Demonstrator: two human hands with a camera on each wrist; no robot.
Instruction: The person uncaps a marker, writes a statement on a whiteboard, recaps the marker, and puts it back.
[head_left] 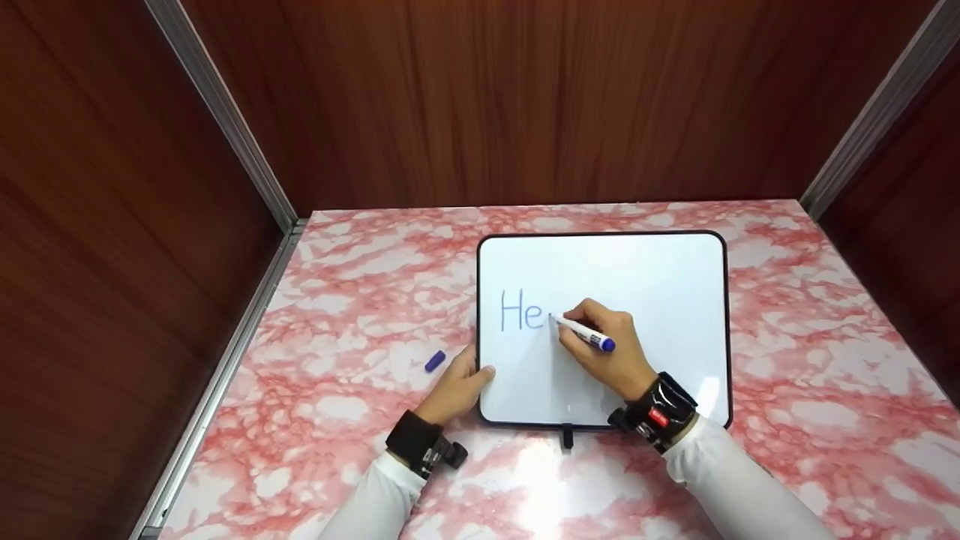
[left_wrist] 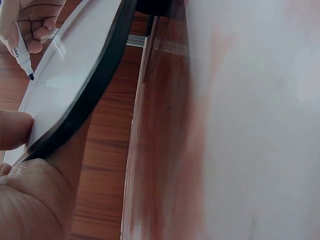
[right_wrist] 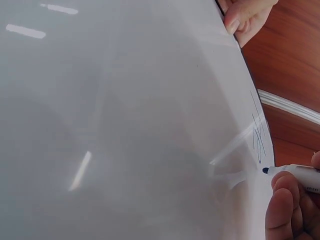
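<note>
A black-framed whiteboard [head_left: 637, 277] bears the blue letters "He" [head_left: 521, 310] on its left half. My right hand [head_left: 611, 349] pinches a white marker [head_left: 585, 332] with a blue end, its tip at the board just right of the "e". In the right wrist view the marker's dark tip [right_wrist: 266, 170] is beside the writing; whether it touches the surface I cannot tell. My left hand [head_left: 456, 386] grips the board's lower left edge, thumb on the front and fingers behind, partly hidden. The left wrist view shows that thumb [left_wrist: 15, 129] over the black rim [left_wrist: 95, 82].
A blue marker cap [head_left: 435, 361] lies on the red-and-white marbled table [head_left: 352, 300], left of the board. A small black tab [head_left: 568, 436] sticks out at the board's bottom edge. Brown wood-grain panels [head_left: 525, 105] stand behind and at both sides.
</note>
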